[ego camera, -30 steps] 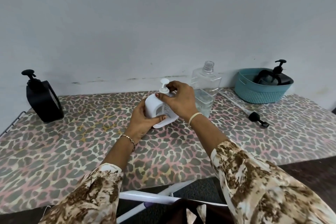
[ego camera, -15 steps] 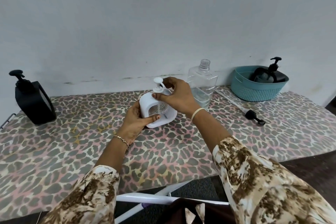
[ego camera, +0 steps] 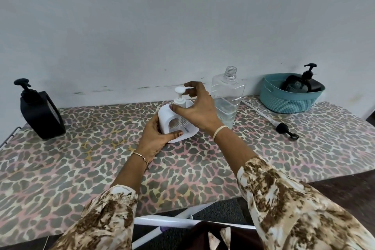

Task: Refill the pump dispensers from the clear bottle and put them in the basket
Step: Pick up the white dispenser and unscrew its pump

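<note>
A white pump dispenser point(ego camera: 167, 118) stands tilted at the table's middle. My left hand point(ego camera: 156, 138) grips its body from the left and below. My right hand point(ego camera: 195, 108) is closed around its white pump collar, fingers by the pump head. Right behind them stands the clear bottle point(ego camera: 228, 95), uncapped, with liquid in its lower part. A teal basket point(ego camera: 288, 99) at the back right holds a black pump dispenser point(ego camera: 305, 83). Another black pump dispenser point(ego camera: 39, 113) stands at the far left.
A loose black pump with a long clear tube point(ego camera: 283, 129) lies on the leopard-print table point(ego camera: 203, 168) between the bottle and basket. The wall runs close behind. A white frame bar point(ego camera: 182, 221) shows below the table's front edge.
The view has shifted a little, and my right hand has turned on the white pump top, with the pump head now showing more above my fingers. The dispenser stays in place.
</note>
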The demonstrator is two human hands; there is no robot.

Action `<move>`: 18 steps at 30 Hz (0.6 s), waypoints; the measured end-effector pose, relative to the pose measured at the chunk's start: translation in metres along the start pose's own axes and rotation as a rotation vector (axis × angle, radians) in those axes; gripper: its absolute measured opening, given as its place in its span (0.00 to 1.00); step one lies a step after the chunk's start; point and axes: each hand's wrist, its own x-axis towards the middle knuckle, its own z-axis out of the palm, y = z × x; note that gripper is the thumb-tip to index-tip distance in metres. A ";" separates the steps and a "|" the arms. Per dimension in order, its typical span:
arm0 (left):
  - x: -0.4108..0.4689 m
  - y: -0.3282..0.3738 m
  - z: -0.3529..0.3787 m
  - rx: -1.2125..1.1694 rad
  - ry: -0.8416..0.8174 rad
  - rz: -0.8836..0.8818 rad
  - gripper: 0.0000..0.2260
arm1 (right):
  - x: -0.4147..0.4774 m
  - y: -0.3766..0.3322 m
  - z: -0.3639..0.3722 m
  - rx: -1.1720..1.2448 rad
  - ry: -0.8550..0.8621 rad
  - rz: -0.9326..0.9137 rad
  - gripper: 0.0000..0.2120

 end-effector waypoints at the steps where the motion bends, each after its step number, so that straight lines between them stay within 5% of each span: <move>1: 0.000 0.000 0.000 0.000 0.000 -0.001 0.30 | -0.001 0.000 0.003 -0.059 0.052 0.017 0.28; 7: -0.001 0.000 0.000 -0.005 0.002 -0.010 0.32 | -0.008 -0.003 0.008 -0.182 0.146 0.044 0.16; 14: 0.002 -0.003 -0.001 0.016 -0.002 -0.011 0.34 | -0.009 -0.005 0.012 -0.209 0.142 0.091 0.24; 18: 0.002 -0.004 -0.001 0.018 -0.002 -0.017 0.34 | -0.008 -0.007 0.010 -0.146 0.108 0.124 0.16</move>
